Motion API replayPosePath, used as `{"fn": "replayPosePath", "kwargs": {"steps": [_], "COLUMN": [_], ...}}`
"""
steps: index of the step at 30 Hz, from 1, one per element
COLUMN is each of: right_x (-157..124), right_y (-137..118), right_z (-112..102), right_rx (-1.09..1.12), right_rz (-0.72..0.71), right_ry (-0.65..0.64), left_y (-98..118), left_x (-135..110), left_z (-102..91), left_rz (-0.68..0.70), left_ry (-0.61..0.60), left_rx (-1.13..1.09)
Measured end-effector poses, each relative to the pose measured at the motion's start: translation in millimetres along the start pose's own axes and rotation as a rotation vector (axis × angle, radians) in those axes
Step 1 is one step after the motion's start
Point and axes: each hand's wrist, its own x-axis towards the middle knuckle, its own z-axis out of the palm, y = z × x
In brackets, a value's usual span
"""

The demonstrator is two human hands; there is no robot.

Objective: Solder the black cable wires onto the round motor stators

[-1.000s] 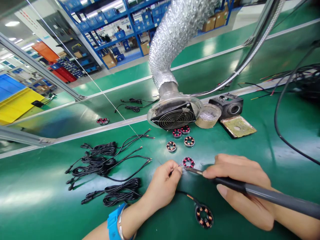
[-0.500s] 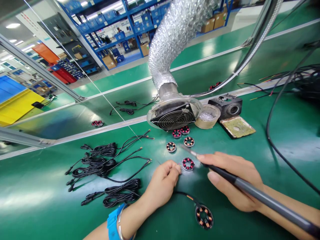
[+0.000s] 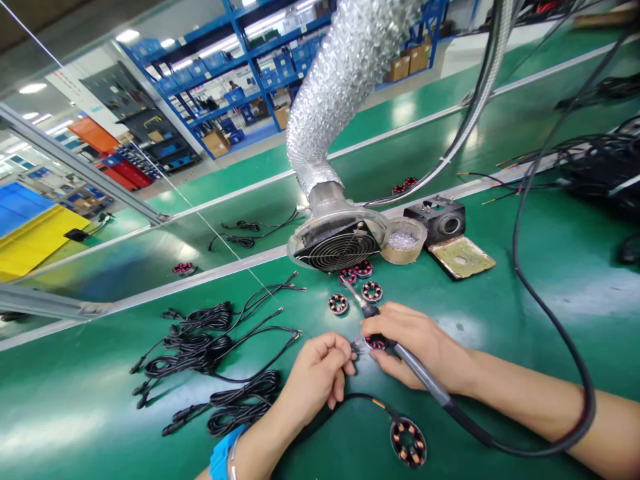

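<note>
My right hand [image 3: 425, 343] grips a soldering iron [image 3: 415, 367], its metal tip pointing up and left. That hand's thumb and fingers also reach around a red-wound motor stator [image 3: 376, 341], which they partly cover. Just left of it, my left hand [image 3: 320, 373] is closed, fingertips beside the stator's thin wire ends [image 3: 357, 347]; what it pinches is hidden. A black cable passes by the left hand to a copper-wound stator [image 3: 409, 442] at the front. Behind the hands lie two more copper-wound stators [image 3: 338, 305] and two red-wound ones [image 3: 363, 269].
A fume extractor [image 3: 340, 250] hangs from a silver duct over the green bench. Beside it stand a round tub of metal shavings [image 3: 404, 241] and an iron stand with a yellow sponge [image 3: 463, 257]. Coiled black cables [image 3: 200, 347] lie left. The iron's cord [image 3: 555, 320] loops on the right.
My right hand has moved left with the soldering iron, and its fingers now reach the red-wound stator. My left hand has shifted slightly down beside the wire ends. The camera view has shifted.
</note>
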Motion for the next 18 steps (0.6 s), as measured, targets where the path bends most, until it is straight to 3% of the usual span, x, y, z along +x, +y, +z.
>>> {"fn": "replayPosePath", "kwargs": {"steps": [3,7,18], "right_x": [-0.6,-3.9,1.7], "right_y": [-2.3,-6.1,-15.9], "right_z": [-5.4,-9.4,-5.1], "right_rx": [0.009,0.05,0.245], "right_rz": [-0.008,-0.005,-0.008], "right_ry": [-0.002,-0.031,-0.041], "left_y": [-0.7,0.9,0.6], "left_x": [-0.8,-1.5,-4.3], "left_z": [-2.9,0.0,6.0], "left_rz": [-0.019,0.075,0.144], "left_ry": [0.003,-0.018,-0.055], "left_rx": [0.095,0.125,0.311]}}
